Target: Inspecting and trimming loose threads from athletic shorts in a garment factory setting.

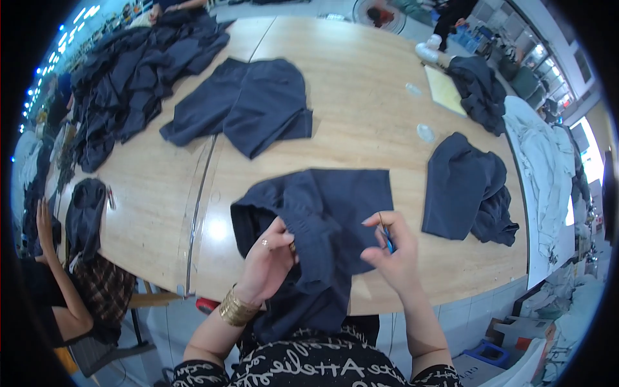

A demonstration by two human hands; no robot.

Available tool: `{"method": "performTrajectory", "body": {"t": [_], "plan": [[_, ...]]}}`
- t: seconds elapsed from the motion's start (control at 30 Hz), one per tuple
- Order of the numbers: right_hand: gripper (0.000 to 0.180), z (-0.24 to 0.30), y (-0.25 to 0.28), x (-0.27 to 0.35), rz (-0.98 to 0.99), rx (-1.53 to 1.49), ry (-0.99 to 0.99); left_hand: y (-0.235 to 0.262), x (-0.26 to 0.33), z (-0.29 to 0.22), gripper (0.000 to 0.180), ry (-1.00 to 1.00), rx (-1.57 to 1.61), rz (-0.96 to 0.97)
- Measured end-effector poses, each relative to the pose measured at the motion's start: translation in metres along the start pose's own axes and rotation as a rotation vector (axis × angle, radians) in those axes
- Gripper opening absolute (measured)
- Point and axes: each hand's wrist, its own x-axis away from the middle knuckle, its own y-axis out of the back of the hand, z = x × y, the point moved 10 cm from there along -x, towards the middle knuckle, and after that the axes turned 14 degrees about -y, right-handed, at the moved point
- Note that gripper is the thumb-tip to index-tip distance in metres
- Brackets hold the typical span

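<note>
A pair of dark navy shorts lies at the table's near edge, its gathered elastic waistband turned toward me and part of it hanging over the edge. My left hand pinches the waistband between thumb and fingers; a gold bracelet is on that wrist. Just to the right of the shorts, my right hand is raised over the cloth with thumb and forefinger apart. Small blue-handled snips rest in its curled fingers, their blades mostly hidden.
Another pair of navy shorts lies flat farther off. A crumpled garment sits at right, and a large dark heap covers the far left. Pale cloth hangs along the right edge. A person's arm is at far left.
</note>
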Motion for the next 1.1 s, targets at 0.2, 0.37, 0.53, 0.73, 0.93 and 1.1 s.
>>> {"method": "performTrajectory", "body": {"t": [0.2,0.37,0.53,0.73,0.93,1.1], "plan": [[0.028,0.053,-0.035,-0.024,0.278,-0.013,0.167,-0.055,-0.004,-0.018,0.032,0.235,-0.536,0.461],[0.024,0.077,-0.046,-0.034,0.740,-0.086,0.010,-0.142,-0.016,-0.085,0.027,0.040,-0.990,0.851],[0.021,0.120,-0.003,-0.041,0.705,0.260,0.005,-0.145,-0.035,-0.127,0.022,0.140,-1.125,0.871],[0.024,0.144,0.070,-0.062,0.364,0.079,-0.019,-0.153,-0.060,-0.190,0.011,-0.106,-1.121,0.745],[0.024,0.159,0.088,-0.054,0.290,0.154,-0.015,-0.163,-0.060,-0.204,0.014,-0.203,-1.153,0.757],[0.025,0.167,0.101,-0.050,0.200,0.160,-0.019,-0.171,-0.057,-0.205,0.014,-0.208,-1.124,0.784]]}}
